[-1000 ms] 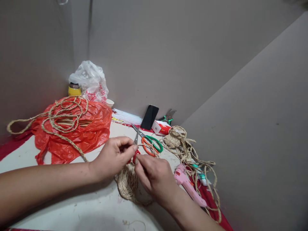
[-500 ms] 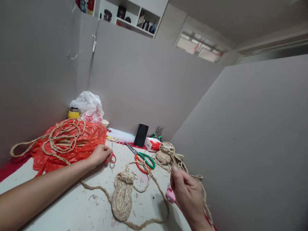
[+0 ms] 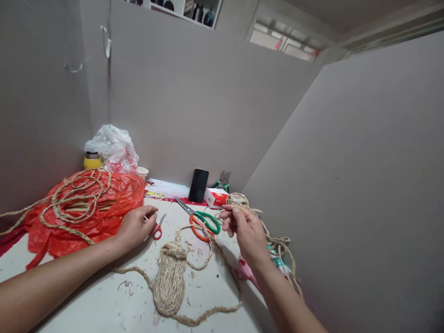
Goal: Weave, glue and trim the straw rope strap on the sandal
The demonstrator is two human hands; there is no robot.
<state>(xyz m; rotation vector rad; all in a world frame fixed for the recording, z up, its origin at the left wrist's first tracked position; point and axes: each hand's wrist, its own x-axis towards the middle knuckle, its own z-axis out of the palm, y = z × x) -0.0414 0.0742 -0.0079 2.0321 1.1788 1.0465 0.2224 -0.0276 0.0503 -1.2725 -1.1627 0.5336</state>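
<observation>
Beside small red-handled scissors (image 3: pixel 158 230) on the white tabletop is my left hand (image 3: pixel 137 226), fingers loosely bent and not gripping them. My right hand (image 3: pixel 244 226) hovers over the right side of the table, its fingers stretched forward and loosely apart, with nothing visible in them. To its left lie large scissors (image 3: pixel 204 224) with one green and one orange handle. A braided straw sole-shaped piece (image 3: pixel 170 280) lies in the front middle, with a long braided cord (image 3: pixel 208 315) running around it. A coil of straw braid (image 3: pixel 237 200) is partly hidden behind my right hand.
At left, more braid (image 3: pixel 74 196) lies coiled on a red plastic bag (image 3: pixel 120 185). Behind are a yellow jar (image 3: pixel 92 161), a white bag (image 3: pixel 116 143), a paper cup (image 3: pixel 142 172), a black phone (image 3: pixel 199 185), a red-white box (image 3: pixel 217 198) and pliers (image 3: pixel 224 181). A pink object (image 3: pixel 245 270) lies at right.
My left hand has let go of the small scissors and drawn slightly left. My right hand has moved forward and left, its fingers opening from a pinch. The view has tilted down.
</observation>
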